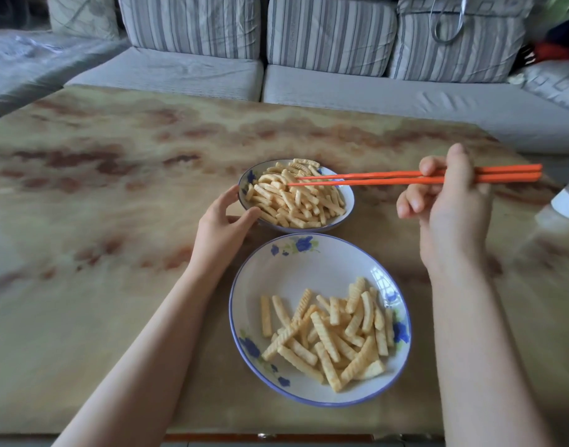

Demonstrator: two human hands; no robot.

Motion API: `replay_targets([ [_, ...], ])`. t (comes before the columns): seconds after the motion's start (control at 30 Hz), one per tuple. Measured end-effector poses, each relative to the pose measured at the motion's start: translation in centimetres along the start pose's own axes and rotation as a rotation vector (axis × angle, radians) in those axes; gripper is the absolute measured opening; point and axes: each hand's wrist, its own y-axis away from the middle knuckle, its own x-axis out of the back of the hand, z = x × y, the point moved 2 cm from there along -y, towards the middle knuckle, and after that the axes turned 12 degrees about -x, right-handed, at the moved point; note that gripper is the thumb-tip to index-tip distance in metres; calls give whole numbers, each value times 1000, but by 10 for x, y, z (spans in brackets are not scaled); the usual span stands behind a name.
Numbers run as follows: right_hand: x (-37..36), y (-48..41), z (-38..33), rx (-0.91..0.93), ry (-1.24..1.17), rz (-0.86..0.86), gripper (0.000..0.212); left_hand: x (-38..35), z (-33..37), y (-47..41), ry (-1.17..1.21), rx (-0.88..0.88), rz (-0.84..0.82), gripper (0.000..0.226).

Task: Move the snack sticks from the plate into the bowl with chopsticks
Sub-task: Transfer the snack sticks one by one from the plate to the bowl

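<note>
Where the frame reaches its top edge, a grey striped sofa [309, 85] runs the full width, back cushions side by side. Below it a mottled tan and rust surface [99, 188] fills the middle and bottom of the frame.

Plate [309, 259]: white, blue rim, blue flowers, lower centre of the frame. Its upper half is bare. Snack sticks [328, 337], pale yellow and ridged, lie in a loose crisscross heap on its lower right half, with two lying a little apart at the heap's left.

Bowl [244, 179]: same pattern, smaller, directly above the plate, the two rims nearly touching. It is heaped with more of the same sticks.

My left hand [218, 224] comes up from the lower left. Its fingers [233, 191] and thumb curve round the bowl's left side and cup it against the surface.

My right hand [451, 214] is raised at centre right. Its fingers are curled round the chopsticks [373, 178], orange, near their back ends. The pair points left, nearly level, with the tips slightly apart over the top of the heap in the bowl. I cannot tell whether a stick is pinched between them.

A blurred white object [567, 201] sits at the right edge.
</note>
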Motion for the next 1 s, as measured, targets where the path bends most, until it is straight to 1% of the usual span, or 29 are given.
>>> replay_targets([
  [0.1, -5, -1, 9, 38, 73, 32, 41, 0, 1, 0, -4, -6, 0, 46],
  [0.2, -12, -2, 19, 30, 159, 53, 45, 0, -1, 0, 12, 14, -3, 47],
  [0.43, -18, -7, 34, 63, 227, -16, 43, 0, -4, -1, 16, 12, -4, 48],
  [0.63, -10, -5, 21, 87, 204, -34, 43, 0, -1, 0, 5, 7, -2, 49],
  [0.7, -7, -4, 13, 71, 172, -91, 45, 0, -1, 0, -4, -3, -3, 49],
  [0.8, -1, -3, 0, -10, 114, -262, 48, 1, -3, -1, -3, -2, -13, 49],
  [0.9, 6, 4, -12, -94, 266, -420, 44, 1, -5, -1, 1, 16, -11, 48],
  [1.0, 6, 15, -17, -133, 408, -513, 44, 0, -3, -1, 0, 16, 3, 49],
])
